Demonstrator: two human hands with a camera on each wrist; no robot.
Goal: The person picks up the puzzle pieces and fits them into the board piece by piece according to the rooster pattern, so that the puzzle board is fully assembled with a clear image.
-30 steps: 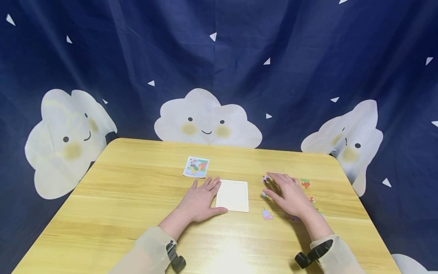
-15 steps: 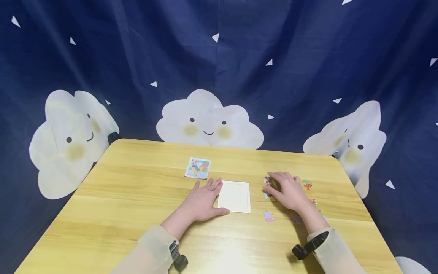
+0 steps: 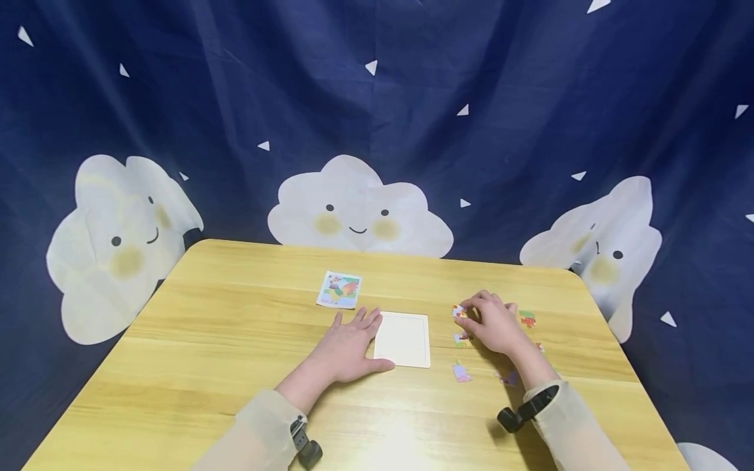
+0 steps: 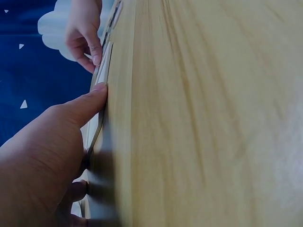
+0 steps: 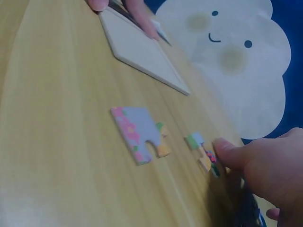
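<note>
No readable writing anywhere. Left hand (image 3: 347,345) lies flat, touching the white tray (image 3: 403,338); right hand (image 3: 493,324) pinches a puzzle piece (image 3: 459,312). Wooden tabletop (image 3: 224,340); cloud-print curtain (image 3: 377,131) behind.

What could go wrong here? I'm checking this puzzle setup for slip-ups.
The right hand pinches a puzzle piece only at its edge, so it might slip. Loose pieces lie close under that wrist and could get swept aside. The white tray is steadied only along one side by the left hand, so it may slide.
</note>
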